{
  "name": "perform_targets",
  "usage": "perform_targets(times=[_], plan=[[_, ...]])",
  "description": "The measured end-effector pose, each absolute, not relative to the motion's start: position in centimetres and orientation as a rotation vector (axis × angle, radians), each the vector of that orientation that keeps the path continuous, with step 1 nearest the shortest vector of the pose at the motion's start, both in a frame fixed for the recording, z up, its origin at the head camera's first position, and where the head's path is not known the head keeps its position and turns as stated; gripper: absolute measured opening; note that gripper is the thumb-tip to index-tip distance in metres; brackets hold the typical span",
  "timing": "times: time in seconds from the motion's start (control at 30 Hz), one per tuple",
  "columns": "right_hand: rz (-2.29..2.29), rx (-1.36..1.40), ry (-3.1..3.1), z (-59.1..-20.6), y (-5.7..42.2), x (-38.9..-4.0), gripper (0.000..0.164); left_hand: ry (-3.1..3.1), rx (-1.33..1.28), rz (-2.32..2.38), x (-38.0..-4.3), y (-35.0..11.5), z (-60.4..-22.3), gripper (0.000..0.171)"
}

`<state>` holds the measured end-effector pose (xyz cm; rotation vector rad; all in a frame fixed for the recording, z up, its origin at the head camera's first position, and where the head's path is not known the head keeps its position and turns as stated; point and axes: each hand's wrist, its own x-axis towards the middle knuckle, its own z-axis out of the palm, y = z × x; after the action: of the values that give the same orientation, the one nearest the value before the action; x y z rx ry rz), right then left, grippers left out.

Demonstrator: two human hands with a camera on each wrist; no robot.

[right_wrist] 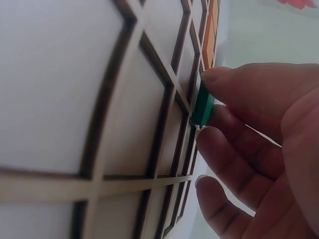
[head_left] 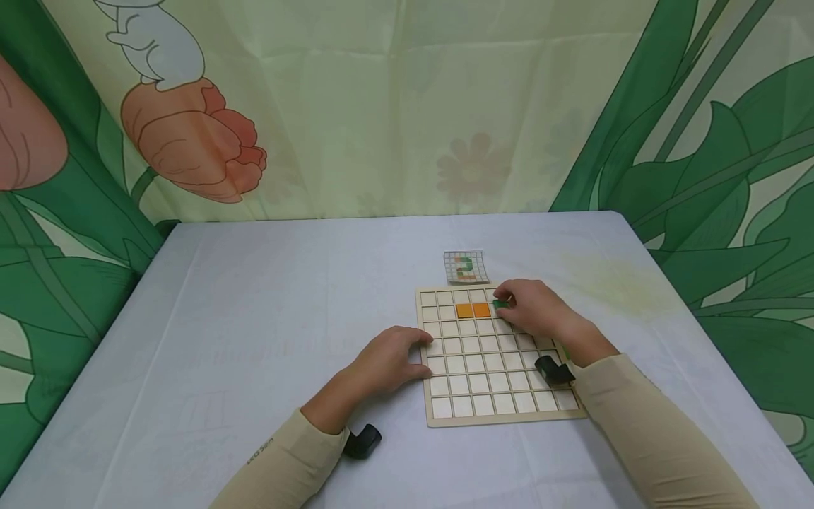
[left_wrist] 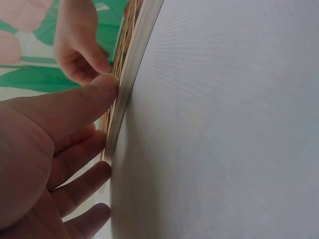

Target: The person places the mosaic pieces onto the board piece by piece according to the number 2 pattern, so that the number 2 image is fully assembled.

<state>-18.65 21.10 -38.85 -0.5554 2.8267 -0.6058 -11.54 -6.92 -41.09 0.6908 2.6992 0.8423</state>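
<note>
Board [head_left: 473, 364], left edge: left hand [head_left: 389, 360] touching | right hand [head_left: 533, 307] pinching green tile [right_wrist: 203, 105]

Left hand [left_wrist: 37, 142] against wooden board edge [left_wrist: 133, 59], right hand [left_wrist: 79, 45] beyond, white tablecloth [left_wrist: 224, 124] alongside

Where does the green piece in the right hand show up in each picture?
Head: right of centre, below mid-height, the green piece pinched by the right hand.
Left wrist: not visible.
Right wrist: right of centre, slightly above mid-height, at the thumb tip.
Shared landmark: the gridded wooden board, partly visible in all three.
</note>
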Motion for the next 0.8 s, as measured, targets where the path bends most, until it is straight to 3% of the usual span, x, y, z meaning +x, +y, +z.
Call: perform_targets(times=[0.8], plan=[[-0.652,-0.582,2.816,-39.32,20.95,-18.58,0.024,2.7,0.682,0.839,-11.49,-6.92,-40.91,0.046]])
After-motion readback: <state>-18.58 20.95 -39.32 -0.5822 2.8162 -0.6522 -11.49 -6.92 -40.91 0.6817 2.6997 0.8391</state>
